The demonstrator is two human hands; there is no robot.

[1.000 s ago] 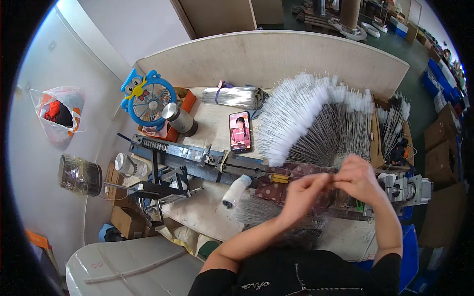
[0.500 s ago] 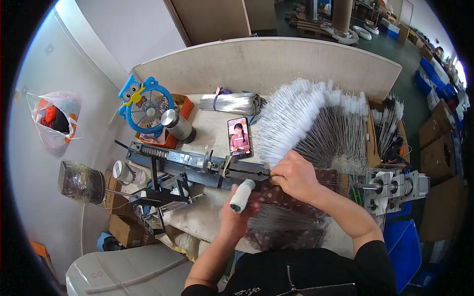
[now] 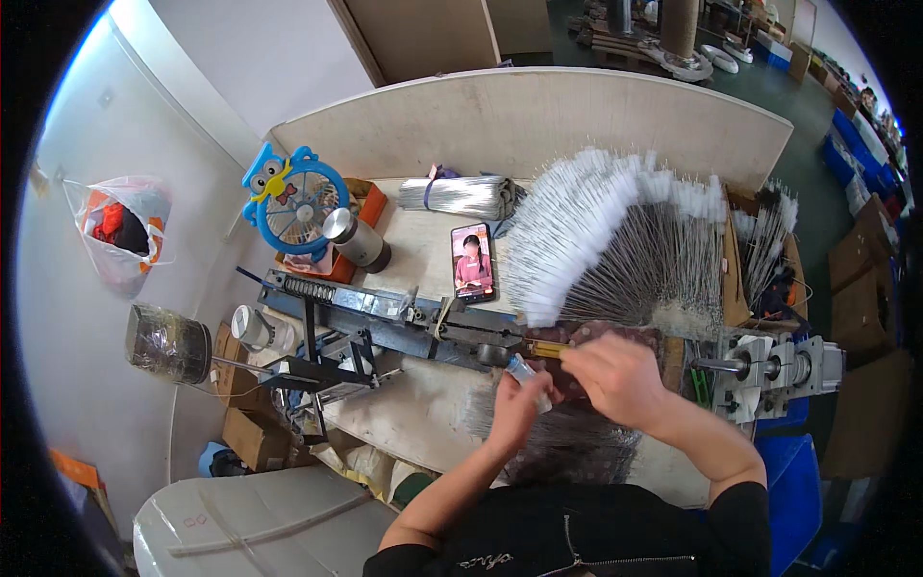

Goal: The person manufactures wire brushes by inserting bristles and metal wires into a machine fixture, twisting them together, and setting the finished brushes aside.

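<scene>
My left hand (image 3: 517,412) is closed round a short white tube-like piece (image 3: 525,371) with a pale bluish end, just in front of the metal bench fixture (image 3: 385,332). A round dark grey part (image 3: 493,355) sits at the fixture's right end, close to the tube. My right hand (image 3: 620,380) is smeared by motion. Its fingers are by the right end of a slim yellow handle (image 3: 546,348), which points left to the fixture. Whether they grip it is unclear. Below both hands lies a pile of thin wires (image 3: 567,447) on dark dotted cloth.
White-bristled wire brushes (image 3: 577,250) fan out behind my right hand. A phone (image 3: 472,262), a wire bundle (image 3: 461,195), a steel flask (image 3: 356,240) and a blue fan (image 3: 300,207) stand at the back. A metal shaft mechanism (image 3: 769,363) is at the right edge.
My left hand moved right and up with the white piece, which tilted over. My right hand drew back right from the fixture's end, and the yellow handle and grey round part came into sight.
</scene>
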